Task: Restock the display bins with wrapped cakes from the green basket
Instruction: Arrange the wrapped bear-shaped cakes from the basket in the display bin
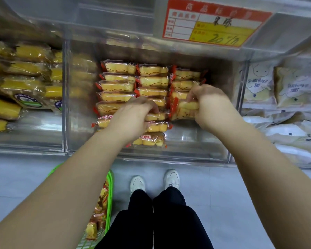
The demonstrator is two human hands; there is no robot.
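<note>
A clear display bin (pixel 196 151) in the middle holds three columns of wrapped yellow cakes (pixel 118 87) with red wrapper ends. My right hand (pixel 210 106) is closed around a small bundle of wrapped cakes (pixel 184 109) at the front of the right column. My left hand (pixel 133 117) rests fingers-down on the cakes of the middle column, and its grip is hidden. The green basket (pixel 109 200) stands on the floor at lower left, mostly behind my left forearm, with several wrapped cakes (pixel 97 218) still inside.
The left bin (pixel 43 133) holds yellow cakes in clear wrappers. White packets (pixel 258 87) fill the right bin. A red and yellow price label (pixel 212 24) hangs on the shelf above. My white shoes (pixel 154 182) stand on the grey floor just below the bin's front edge.
</note>
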